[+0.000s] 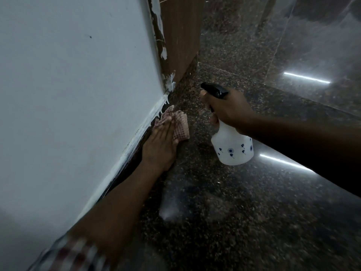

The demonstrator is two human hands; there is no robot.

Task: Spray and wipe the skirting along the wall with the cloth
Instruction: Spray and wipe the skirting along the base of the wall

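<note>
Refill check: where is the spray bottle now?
Head view, right of centre: the right hand grips the spray bottle over the floor, right of the cloth.

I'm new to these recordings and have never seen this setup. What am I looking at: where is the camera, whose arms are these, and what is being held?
There is no machine here. The single picture comes from a wide-angle camera worn on a person's head, looking forward and down at their own two arms, so the edges look bent.

The left hand, fingers straight, presses a checked cloth against the dark skirting at the foot of the pale wall. The right hand grips a white spray bottle by its black trigger top, with the nozzle pointing towards the wall.

Underneath is a dark speckled stone floor; the bright streaks on it are reflected lights. A brown wooden panel stands where the wall ends.
</note>
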